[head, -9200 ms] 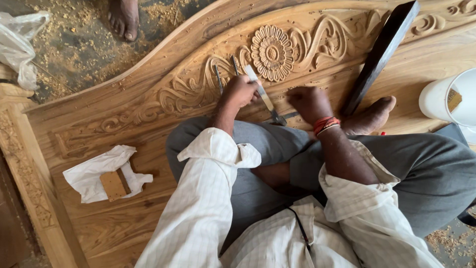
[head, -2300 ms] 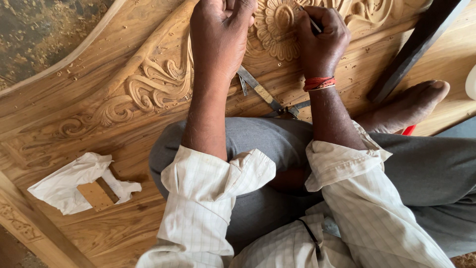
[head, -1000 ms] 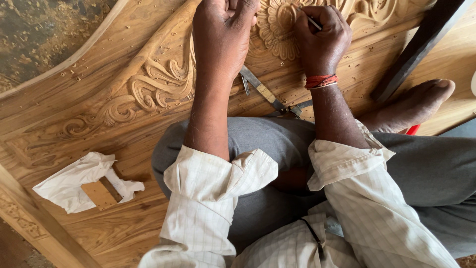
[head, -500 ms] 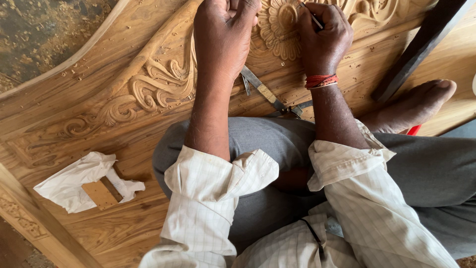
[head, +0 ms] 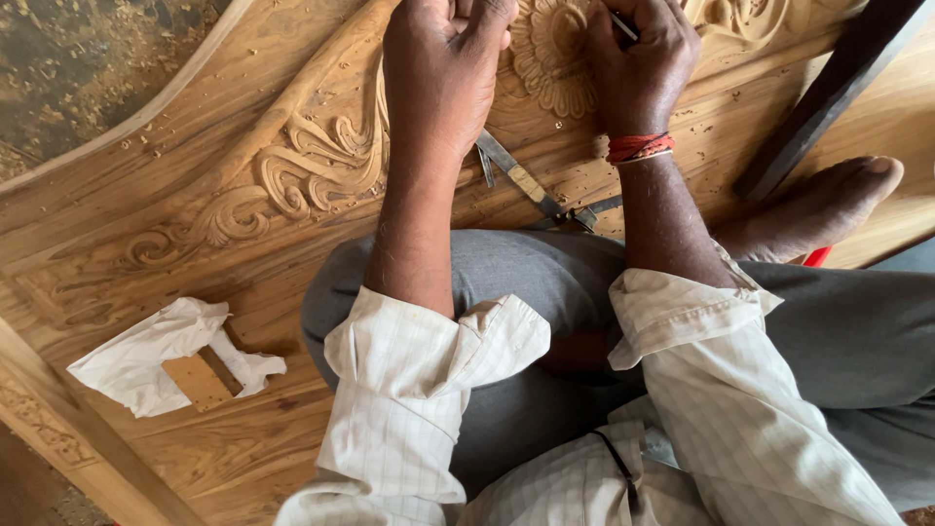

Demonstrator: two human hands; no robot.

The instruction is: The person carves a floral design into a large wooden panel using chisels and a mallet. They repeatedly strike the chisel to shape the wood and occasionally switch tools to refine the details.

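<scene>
Where the person sat cross-legged, the work surface was a large carved wooden panel (head: pixel 243 195), pale brown, with scroll relief along its curved upper edge and a round flower rosette (head: pixel 553 54) at the top of the view. Beyond the curved edge lay a dirt floor (head: pixel 88 68) strewn with wood shavings. The left hand (head: pixel 443 68) was clenched into a fist and rested on the panel just beside the rosette. The right hand (head: pixel 643 58) gripped a thin tool (head: pixel 623 24) whose tip met the rosette; most of the tool was hidden inside the fist, so its kind could not be determined. Loose chisels (head: pixel 531 185) lay on the panel between the forearms. A crumpled white cloth (head: pixel 146 356) with a small wooden block (head: pixel 200 380) lay at lower left. A dark bar (head: pixel 828 93) was cut off at the upper right, near a bare foot (head: pixel 818 205).
</scene>
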